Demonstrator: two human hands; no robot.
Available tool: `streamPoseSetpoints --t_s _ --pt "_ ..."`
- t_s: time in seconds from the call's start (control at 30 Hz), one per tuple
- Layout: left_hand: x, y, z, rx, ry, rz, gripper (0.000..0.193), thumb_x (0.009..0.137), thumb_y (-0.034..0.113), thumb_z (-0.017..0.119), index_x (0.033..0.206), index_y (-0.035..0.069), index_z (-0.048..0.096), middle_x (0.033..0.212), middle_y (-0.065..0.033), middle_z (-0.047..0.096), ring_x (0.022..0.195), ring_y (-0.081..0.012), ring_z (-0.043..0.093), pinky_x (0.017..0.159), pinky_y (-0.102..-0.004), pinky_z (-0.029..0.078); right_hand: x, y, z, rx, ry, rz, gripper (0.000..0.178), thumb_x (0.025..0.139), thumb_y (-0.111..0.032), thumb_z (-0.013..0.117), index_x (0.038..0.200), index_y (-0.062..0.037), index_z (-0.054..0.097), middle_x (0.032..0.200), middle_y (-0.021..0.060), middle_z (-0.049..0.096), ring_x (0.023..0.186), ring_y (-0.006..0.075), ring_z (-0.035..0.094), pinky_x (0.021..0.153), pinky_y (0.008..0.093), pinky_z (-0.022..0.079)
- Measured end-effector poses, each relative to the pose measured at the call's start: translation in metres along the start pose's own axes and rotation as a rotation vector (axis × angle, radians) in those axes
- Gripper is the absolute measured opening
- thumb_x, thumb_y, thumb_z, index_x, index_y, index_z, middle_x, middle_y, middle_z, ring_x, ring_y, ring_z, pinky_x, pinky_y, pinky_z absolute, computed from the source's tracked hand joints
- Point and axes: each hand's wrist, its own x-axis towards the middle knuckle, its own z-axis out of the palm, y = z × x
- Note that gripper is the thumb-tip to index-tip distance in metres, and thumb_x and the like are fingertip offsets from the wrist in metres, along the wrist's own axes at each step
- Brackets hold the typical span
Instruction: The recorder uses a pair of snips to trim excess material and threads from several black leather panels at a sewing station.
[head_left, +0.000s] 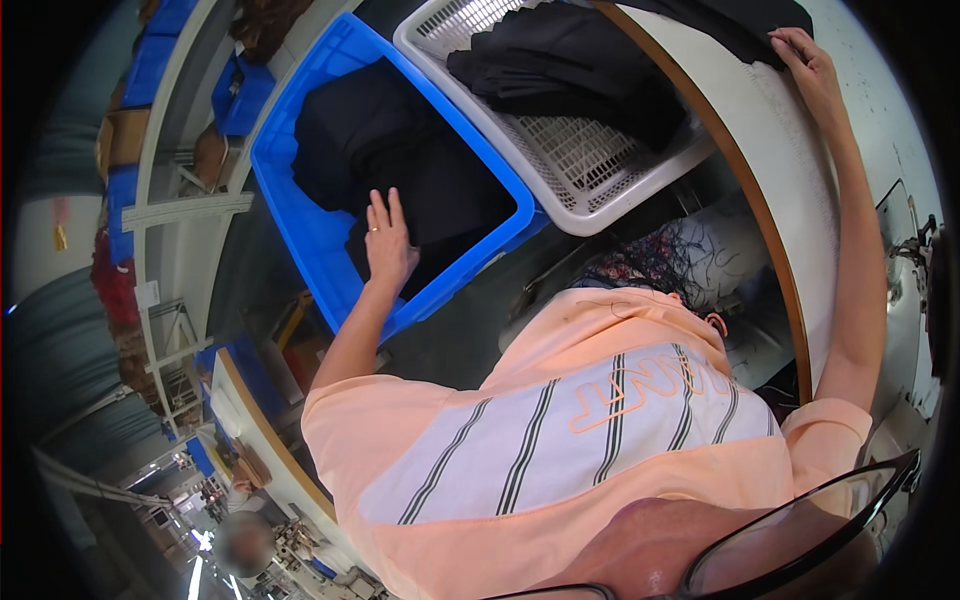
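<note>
My left hand reaches into a blue plastic crate, its fingers stretched out over a heap of black cloth. It grips nothing, and its fingertips appear to rest on the cloth. At the upper right, my right hand is on the far part of a white worktop. Its thumb and fingers pinch the end of a black cloth piece that lies along the worktop. The far end of that piece runs out of view.
A white slatted basket beside the crate holds stacked black cloth pieces. The worktop's curved brown edge runs close to it. Metal machine parts stand at the right rim. Shelving with blue bins lines the left.
</note>
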Motion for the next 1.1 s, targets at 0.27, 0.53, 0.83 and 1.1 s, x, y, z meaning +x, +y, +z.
streamPoseSetpoints --t_s 0.27,0.53,0.83,1.1 --pt "-0.023 -0.026 0.007 0.008 -0.053 0.34 0.059 0.069 -0.004 0.059 0.126 0.011 0.055 0.126 -0.0099 0.053 0.103 -0.0318 0.056 0.084 -0.0372 0.052 0.0 0.004 0.005 -0.001 0.014 -0.008 0.024 0.093 -0.02 0.057 0.101 0.0024 0.06 0.096 -0.0024 0.055 0.087 0.0058 0.049 0.081 0.0181 0.037" --pt "-0.013 -0.008 0.006 -0.088 -0.127 0.332 0.051 0.076 0.011 0.066 0.126 0.015 0.056 0.137 -0.0109 0.047 0.106 -0.0329 0.057 0.082 -0.0408 0.052 0.002 0.004 0.01 0.056 0.068 -0.111 0.021 0.092 -0.017 0.059 0.101 0.0023 0.062 0.095 -0.0042 0.055 0.082 0.0039 0.048 0.076 0.0167 0.038" --pt "0.005 -0.055 0.032 -0.696 -0.087 -0.285 0.05 0.078 0.037 0.07 0.112 0.001 0.065 0.118 -0.0204 0.06 0.095 -0.0273 0.065 0.089 -0.0343 0.048 -0.003 -0.012 0.006 0.039 0.031 -0.004 0.024 0.093 -0.018 0.058 0.105 0.0021 0.062 0.099 -0.0013 0.058 0.092 0.0068 0.053 0.083 0.0178 0.038" --pt "0.051 -0.091 0.064 -0.938 -0.062 -0.871 0.092 0.07 0.044 0.079 0.133 -0.01 0.041 0.13 -0.0205 0.053 0.118 -0.0296 0.053 0.099 -0.0362 0.041 -0.003 -0.02 0.007 -0.057 0.068 -0.037 0.027 0.093 -0.025 0.058 0.104 -0.0023 0.064 0.093 0.0016 0.062 0.09 0.0101 0.057 0.085 0.0225 0.041"
